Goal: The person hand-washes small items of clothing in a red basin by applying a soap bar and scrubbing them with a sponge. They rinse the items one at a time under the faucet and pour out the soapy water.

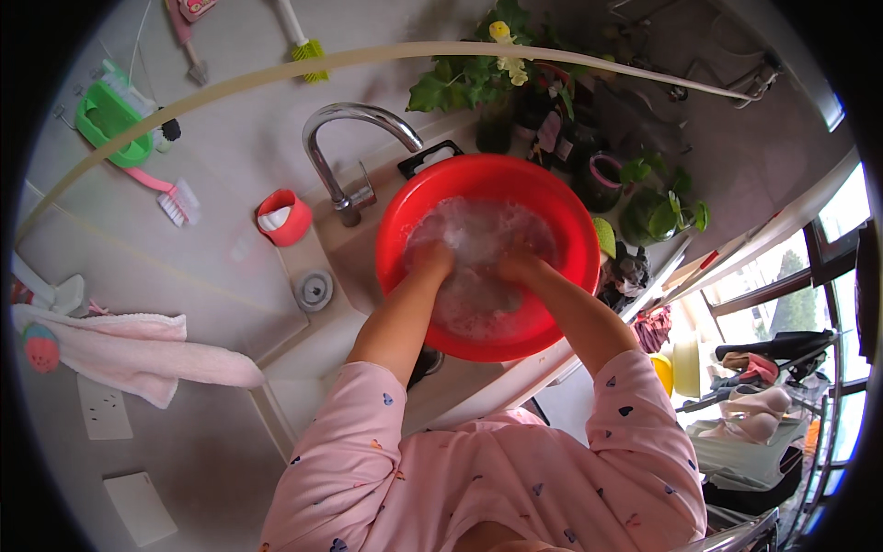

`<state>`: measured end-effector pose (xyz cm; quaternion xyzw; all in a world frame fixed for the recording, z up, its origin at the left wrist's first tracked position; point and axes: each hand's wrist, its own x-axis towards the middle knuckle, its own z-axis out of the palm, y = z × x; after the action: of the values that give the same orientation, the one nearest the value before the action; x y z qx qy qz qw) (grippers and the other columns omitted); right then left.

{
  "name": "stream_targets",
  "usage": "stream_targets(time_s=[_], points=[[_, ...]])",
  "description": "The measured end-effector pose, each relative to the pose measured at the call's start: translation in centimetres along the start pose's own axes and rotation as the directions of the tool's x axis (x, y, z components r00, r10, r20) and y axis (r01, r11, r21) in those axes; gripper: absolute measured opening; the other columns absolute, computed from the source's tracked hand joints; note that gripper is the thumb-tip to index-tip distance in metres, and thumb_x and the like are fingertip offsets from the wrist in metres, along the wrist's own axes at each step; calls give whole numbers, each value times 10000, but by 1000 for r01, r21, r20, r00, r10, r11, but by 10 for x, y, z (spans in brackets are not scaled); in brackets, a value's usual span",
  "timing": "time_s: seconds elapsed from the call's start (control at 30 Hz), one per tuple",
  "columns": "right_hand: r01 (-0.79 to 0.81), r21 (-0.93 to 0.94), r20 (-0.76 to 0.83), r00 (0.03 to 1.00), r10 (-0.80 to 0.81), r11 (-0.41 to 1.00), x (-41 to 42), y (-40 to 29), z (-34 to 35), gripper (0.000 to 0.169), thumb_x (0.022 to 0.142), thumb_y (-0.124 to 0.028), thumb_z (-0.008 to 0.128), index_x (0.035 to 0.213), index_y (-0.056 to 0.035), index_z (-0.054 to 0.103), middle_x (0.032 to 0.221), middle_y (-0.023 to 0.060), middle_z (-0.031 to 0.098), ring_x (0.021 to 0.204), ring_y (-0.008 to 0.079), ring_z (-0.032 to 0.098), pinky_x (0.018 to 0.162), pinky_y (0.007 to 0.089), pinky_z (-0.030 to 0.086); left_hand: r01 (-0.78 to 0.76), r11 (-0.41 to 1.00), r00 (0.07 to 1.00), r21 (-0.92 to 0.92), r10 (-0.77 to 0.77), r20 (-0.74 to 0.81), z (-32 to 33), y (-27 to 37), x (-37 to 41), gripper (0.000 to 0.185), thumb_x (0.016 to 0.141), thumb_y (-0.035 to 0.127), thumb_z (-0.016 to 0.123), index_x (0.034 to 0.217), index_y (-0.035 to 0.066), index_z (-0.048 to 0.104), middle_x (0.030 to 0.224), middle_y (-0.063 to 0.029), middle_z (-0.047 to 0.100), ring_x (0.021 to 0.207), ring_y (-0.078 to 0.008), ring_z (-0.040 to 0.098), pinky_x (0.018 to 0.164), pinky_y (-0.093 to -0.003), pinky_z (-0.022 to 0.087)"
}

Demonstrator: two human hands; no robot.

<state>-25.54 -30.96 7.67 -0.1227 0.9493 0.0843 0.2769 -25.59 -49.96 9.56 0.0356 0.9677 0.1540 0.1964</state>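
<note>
A red plastic basin [488,164] stands on the sink ahead of me, holding cloudy, sudsy water [483,228]. My left hand [433,259] dips into the water on the left side, its fingers hidden under the surface. On the right side my right hand [519,262] is likewise sunk to about the wrist. Whether either hand grips anything under the suds cannot be seen. The chrome faucet [362,114] arches up behind the basin's left rim, its spout end near the rim.
A red cup [293,219] and a round metal drain fitting [314,290] are left of the basin. Potted plants [645,214] and a black plastic bag [628,272] crowd its right side. Brushes [181,201] and a pink towel [138,345] hang on the left wall. A pale hose [276,71] arcs across.
</note>
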Motion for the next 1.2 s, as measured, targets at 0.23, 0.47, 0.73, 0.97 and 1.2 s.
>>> stream_targets(time_s=[0.23,0.47,0.73,0.97,1.2], points=[[-247,336,-229,914,334,909,-39,-4,-23,929,715,-523,623,1438,-115,206,1451,299,136,1306,529,105,965,704,177,10,961,1000,277,-2,-28,-37,22,-24,650,833,405,504,1371,66,368,1415,-257,295,1310,-390,292,1056,-449,273],[64,395,-294,954,60,916,12,-6,-8,683,754,-339,557,1340,-80,319,1357,263,282,1264,509,191,995,623,229,29,831,999,-556,-36,-3,5,5,33,723,773,473,505,1362,73,385,1360,-210,412,1243,-329,403,1031,-502,288],[345,511,-654,750,96,787,-44,-39,-64,454,740,-169,524,1183,-76,483,1201,150,495,1121,412,411,947,554,324,404,-508,891,-761,408,201,-71,15,-15,568,776,502,464,1155,90,558,1124,-113,590,1041,-306,540,890,-485,420],[35,350,-482,864,148,936,-42,-21,-46,443,825,-226,475,1253,-113,443,1329,219,384,1257,458,280,979,608,277,-4,293,960,-956,-268,-86,-21,-9,21,806,692,327,753,1365,188,331,1235,-118,518,1088,-321,534,894,-452,420],[4,386,-247,964,99,923,26,-17,14,566,905,-436,407,1419,-233,286,1508,158,116,1336,473,102,1060,614,98,71,965,957,-251,-137,-254,-6,22,4,689,817,278,590,1424,281,265,1381,-262,301,1154,-399,479,929,-453,423]])
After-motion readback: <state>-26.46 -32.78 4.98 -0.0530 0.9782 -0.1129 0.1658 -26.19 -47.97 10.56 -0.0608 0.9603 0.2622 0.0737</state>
